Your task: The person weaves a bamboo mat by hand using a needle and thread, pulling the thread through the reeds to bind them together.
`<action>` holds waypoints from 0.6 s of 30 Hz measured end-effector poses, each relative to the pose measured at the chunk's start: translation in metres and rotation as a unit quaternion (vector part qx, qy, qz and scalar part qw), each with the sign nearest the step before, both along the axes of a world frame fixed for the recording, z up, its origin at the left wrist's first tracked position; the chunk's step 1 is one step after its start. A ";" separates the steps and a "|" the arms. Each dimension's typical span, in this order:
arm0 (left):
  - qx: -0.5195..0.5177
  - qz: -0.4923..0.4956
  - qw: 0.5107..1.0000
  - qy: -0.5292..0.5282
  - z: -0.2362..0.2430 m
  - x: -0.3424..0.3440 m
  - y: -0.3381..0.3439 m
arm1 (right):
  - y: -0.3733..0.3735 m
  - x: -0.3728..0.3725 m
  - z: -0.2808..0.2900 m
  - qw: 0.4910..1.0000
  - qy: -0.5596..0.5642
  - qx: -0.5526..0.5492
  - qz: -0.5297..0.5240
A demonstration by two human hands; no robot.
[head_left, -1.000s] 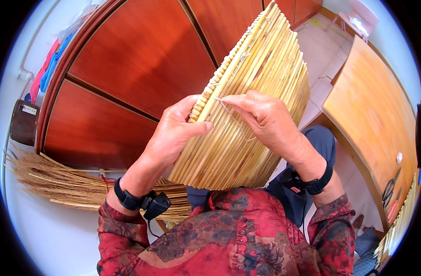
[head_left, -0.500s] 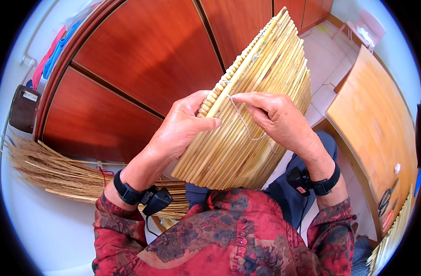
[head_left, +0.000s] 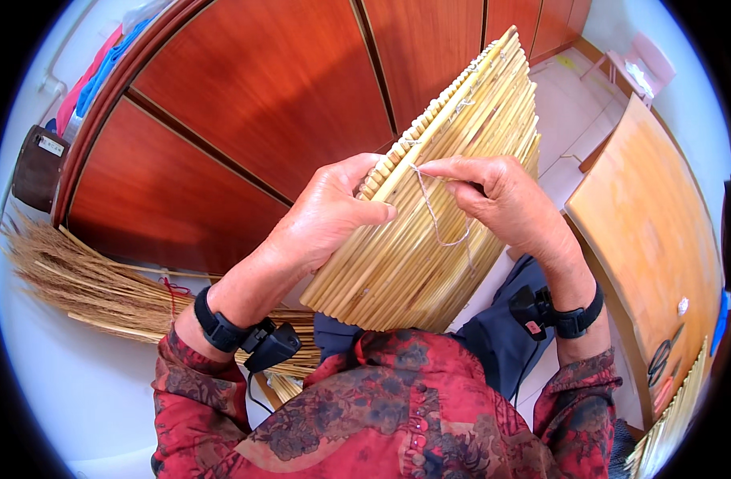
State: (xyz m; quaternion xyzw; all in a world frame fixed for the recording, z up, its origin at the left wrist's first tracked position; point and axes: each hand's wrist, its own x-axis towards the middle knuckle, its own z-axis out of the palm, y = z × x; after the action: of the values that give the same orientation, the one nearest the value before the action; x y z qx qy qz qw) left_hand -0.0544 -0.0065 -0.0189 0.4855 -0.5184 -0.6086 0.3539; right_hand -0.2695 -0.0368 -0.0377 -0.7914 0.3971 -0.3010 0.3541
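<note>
A mat of straight, pale yellow stalks (head_left: 397,263) is held up at a slant in front of me. One thicker stalk runs along its upper left edge, beside a row of cut stalk ends. My left hand (head_left: 325,209) grips that edge low down, thumb on the front face and fingers behind, hidden. A thin string (head_left: 428,209) comes out at the edge and hangs in a loose loop over the stalks. My right hand (head_left: 505,195) has its fingers curled, with the index fingertip on the string where it meets the edge. Whether a needle is in these fingers cannot be seen.
Reddish wooden panels (head_left: 245,88) stand beyond the mat. A bundle of brushy stalks (head_left: 86,279) tied with red lies at left. On the wooden table (head_left: 649,239) at right are dark-handled scissors (head_left: 659,359) and a small white lump. A pink chair (head_left: 649,64) stands far right.
The mat and both hands have shifted slightly to the right in view. My right index fingertip stays at the string by the edge, and the loop hangs much as before.
</note>
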 end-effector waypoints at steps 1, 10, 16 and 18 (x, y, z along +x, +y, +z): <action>0.000 -0.001 1.000 -0.001 0.001 0.000 0.000 | -0.001 -0.001 0.001 1.000 0.002 -0.001 0.001; -0.002 -0.005 1.000 -0.024 0.005 -0.001 0.000 | -0.009 -0.005 0.000 0.999 -0.015 0.021 0.032; -0.008 -0.010 0.999 -0.032 0.005 -0.001 0.000 | -0.009 -0.006 0.011 0.999 0.028 0.034 0.030; -0.010 -0.011 0.999 -0.033 0.005 0.001 -0.001 | -0.010 -0.006 0.013 0.997 0.015 0.055 0.044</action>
State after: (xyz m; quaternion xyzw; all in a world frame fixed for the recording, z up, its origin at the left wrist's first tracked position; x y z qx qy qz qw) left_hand -0.0539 -0.0072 -0.0143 0.4957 -0.5410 -0.5914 0.3344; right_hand -0.2758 -0.0470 -0.0249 -0.7920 0.3828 -0.2511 0.4039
